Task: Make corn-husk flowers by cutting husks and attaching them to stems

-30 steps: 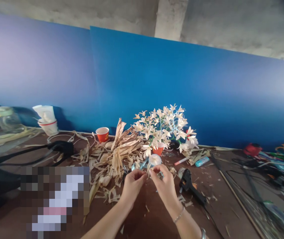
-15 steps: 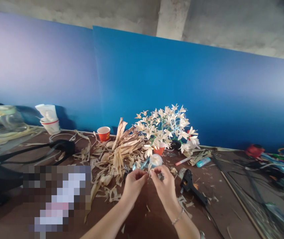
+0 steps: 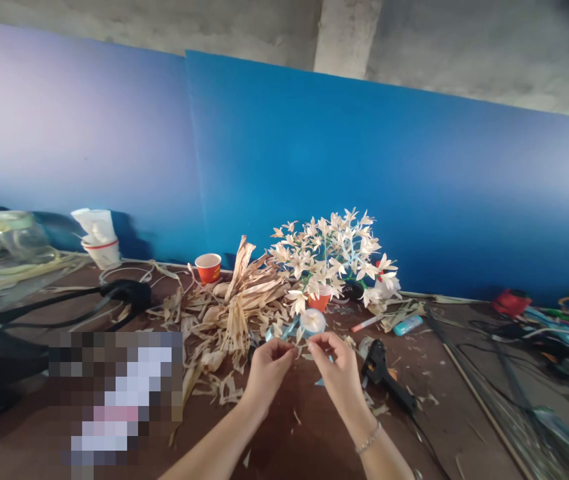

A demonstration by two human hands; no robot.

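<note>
My left hand [image 3: 270, 368] is in a pinch, thumb against forefinger, with a tiny pale tip at the fingertips that is too small to name. Facing it across a small gap, my right hand [image 3: 338, 368] is also pinched; whatever it holds is hidden by its fingers. Light blue scraps show beside and under the right hand. Just beyond the fingertips lies a roll of pale blue tape or ribbon [image 3: 313, 321]. White husk-like flowers [image 3: 314, 257] on green and blue stems stand in a red paper cup [image 3: 318, 302] behind it.
Dried husks [image 3: 237, 313] and scraps spread left of my hands. A black glue gun [image 3: 387, 377] with a cord lies on the right, near a blue tube [image 3: 407, 325]. Another red cup [image 3: 208, 268] stands by the blue wall [image 3: 304, 147]. Black straps [image 3: 124, 293] lie left.
My right hand has moved slightly right, widening the gap between the fingertips. Blue scraps now show by it. My left hand stays about where it was.
</note>
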